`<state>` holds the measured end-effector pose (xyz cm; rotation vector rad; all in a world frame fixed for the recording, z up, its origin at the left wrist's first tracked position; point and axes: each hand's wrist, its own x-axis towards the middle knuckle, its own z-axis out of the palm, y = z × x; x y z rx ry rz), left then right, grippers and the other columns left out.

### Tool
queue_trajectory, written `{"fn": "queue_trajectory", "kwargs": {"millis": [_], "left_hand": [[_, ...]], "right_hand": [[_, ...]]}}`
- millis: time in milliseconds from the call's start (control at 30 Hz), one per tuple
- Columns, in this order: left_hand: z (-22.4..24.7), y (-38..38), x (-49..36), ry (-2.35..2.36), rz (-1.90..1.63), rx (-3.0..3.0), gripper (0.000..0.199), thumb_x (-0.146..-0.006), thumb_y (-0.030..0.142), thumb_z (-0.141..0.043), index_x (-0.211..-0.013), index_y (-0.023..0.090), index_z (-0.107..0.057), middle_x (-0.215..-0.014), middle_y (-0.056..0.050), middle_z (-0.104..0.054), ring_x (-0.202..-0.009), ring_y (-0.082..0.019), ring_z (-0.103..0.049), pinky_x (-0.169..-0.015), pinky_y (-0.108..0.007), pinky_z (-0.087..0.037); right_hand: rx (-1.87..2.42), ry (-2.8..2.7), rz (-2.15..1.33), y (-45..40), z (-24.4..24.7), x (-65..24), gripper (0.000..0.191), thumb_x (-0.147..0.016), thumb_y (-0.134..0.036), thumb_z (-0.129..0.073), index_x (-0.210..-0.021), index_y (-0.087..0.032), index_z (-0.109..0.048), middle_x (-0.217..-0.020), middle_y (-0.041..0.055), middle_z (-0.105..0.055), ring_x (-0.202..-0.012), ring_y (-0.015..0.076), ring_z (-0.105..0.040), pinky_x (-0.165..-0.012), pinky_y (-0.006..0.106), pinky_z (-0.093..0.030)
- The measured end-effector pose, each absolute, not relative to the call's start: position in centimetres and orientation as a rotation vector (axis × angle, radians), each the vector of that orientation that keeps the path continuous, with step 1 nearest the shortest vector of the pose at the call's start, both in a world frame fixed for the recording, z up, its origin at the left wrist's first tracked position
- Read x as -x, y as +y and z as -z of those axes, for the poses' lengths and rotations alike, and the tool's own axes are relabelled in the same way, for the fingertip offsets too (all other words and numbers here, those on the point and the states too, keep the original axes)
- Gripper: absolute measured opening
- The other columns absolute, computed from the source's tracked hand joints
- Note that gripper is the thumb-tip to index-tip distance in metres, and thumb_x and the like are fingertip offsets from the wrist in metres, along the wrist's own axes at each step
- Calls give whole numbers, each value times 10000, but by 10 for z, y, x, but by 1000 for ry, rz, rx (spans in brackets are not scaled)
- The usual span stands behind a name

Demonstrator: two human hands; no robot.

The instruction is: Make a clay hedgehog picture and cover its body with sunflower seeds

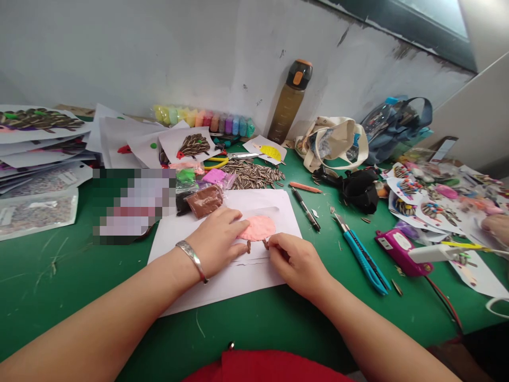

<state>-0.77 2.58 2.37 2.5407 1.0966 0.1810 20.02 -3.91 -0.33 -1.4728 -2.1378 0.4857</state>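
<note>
A flattened pink clay oval [259, 228] with short brown clay legs [248, 246] under it lies on a white sheet of paper [191, 292]. My left hand [220, 239], with a silver bracelet at the wrist, rests on the paper, its fingers stretched out and their tips at the oval's left edge. From the right, my right hand [296, 260] has thumb and forefinger pinched at the right-hand brown leg; its other fingers are curled in. Behind my left hand, a clear packet of brown clay [205, 201] lies on the paper's far edge.
Sunflower seeds [254, 175] are heaped behind the paper, near yellow-handled scissors [217, 163]. A pen [305, 210] and a blue utility knife [362, 254] lie to the right, before a magenta glue gun [403, 252]. Stacked seed pictures [40, 124] fill the left. Another person's hand [497, 228] shows far right.
</note>
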Motion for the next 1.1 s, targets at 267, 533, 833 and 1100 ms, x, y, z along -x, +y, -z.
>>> {"fn": "queue_trajectory", "kwargs": {"millis": [267, 533, 833, 1100], "left_hand": [[-22, 26, 9, 1095, -181, -2550, 314, -838, 304, -590, -1118, 167, -626, -1084, -113, -560, -1029, -280, -485, -927, -422, -395], [-22, 26, 8, 1103, -182, -2545, 311, -835, 302, -597, -1114, 168, -631, -1085, -112, -564, -1036, -280, -489, -930, -416, -397], [-21, 26, 9, 1089, -215, -2547, 295, -836, 303, -588, -1098, 175, -629, -1078, -108, -564, -1024, -278, -493, -921, -421, -399], [-21, 26, 9, 1088, -202, -2544, 316, -839, 313, -581, -1126, 184, -617, -1080, -104, -559, -1024, -274, -486, -926, -418, -390]], "right_hand": [[1469, -2134, -474, -39, 0, -201, 137, -854, -129, -452, -827, -196, -568, -702, -10, -589, -628, 124, -505, -622, 238, -372], [1466, -2224, -446, -40, 4, -199, 134, -847, -121, -457, -834, -193, -570, -715, -2, -601, -645, 135, -516, -627, 249, -361], [1447, -2229, -406, -40, 3, -196, 134, -834, -117, -455, -795, -196, -556, -686, -7, -580, -629, 132, -501, -618, 250, -354], [1450, -2157, -410, -41, 1, -197, 136, -875, -153, -467, -902, -196, -593, -698, -3, -613, -638, 137, -538, -623, 248, -382]]}}
